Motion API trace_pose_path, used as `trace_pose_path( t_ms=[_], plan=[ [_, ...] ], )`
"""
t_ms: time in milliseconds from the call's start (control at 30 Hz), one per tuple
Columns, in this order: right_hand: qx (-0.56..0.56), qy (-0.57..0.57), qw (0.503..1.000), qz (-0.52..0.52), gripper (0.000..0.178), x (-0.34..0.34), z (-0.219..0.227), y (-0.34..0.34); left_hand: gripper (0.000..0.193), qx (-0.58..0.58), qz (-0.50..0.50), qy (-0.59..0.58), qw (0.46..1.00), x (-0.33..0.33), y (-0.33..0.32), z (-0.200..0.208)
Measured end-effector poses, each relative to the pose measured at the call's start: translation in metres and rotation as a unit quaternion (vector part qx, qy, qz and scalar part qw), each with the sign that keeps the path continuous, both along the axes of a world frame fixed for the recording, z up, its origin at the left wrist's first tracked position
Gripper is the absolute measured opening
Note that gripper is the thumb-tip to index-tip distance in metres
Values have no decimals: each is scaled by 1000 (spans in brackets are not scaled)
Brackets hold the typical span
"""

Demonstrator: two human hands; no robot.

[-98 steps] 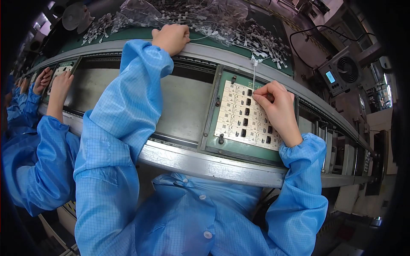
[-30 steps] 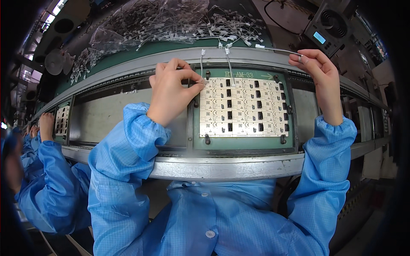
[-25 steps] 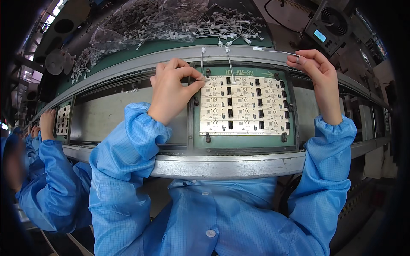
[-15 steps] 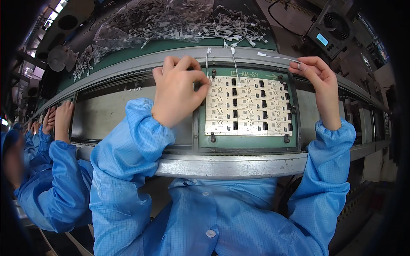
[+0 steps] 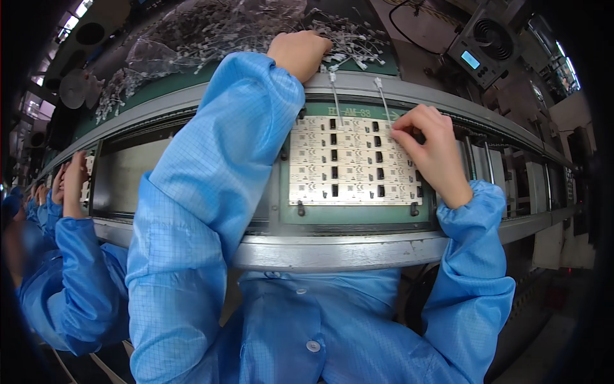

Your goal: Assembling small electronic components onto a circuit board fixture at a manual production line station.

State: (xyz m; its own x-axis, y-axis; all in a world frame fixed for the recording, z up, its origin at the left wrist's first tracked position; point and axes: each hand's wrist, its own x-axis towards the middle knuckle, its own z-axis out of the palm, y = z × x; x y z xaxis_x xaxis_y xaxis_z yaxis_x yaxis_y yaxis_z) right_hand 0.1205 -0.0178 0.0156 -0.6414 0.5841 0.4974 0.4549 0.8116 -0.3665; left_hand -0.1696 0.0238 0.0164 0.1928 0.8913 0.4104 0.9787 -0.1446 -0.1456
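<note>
In the head view, a thin grey cable with a white plastic plug (image 5: 384,102) runs from the far grey metal rail (image 5: 412,87) down to a cream rectangular circuit panel (image 5: 313,174) with black components. The right hand (image 5: 430,142) pinches thumb and forefinger together at its lower end. The left hand (image 5: 299,54) bends over a tangled heap of white-plugged cables (image 5: 240,43); its fingertips are hidden, so its grip cannot be told. The cable should be light and flexible, best held beside its small, probably slick plug; the panel seems stiff, safest by its edges.
</note>
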Motion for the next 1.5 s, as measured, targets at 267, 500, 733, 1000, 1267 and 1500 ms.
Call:
trace_pose_path(
  t_ms=[267, 500, 733, 1000, 1267, 1500],
  plan=[
    [-27, -46, 998, -40, 5, -10, -4, 1, 17, 36, -29, -162, 986, 2, 4, 7],
    [22, -53, 998, -33, 4, -10, -2, 1, 23, -99, -84, -643, 755, -15, 17, 2],
    [25, -59, 998, -2, 4, -4, 0, 2, 17, 134, -61, -289, 946, -1, 2, 30],
    [24, -55, 998, -7, 4, -5, -2, 0, 12, 157, -110, -261, 946, -10, 21, 97],
    [54, -120, 990, 48, 12, 3, 12, -4, 20, 182, -58, 73, 979, -5, -116, 41],
    [-35, -77, 996, 30, 16, -28, 29, 44, 5, 9, -46, -240, 970, 17, -166, 9]
  ],
)
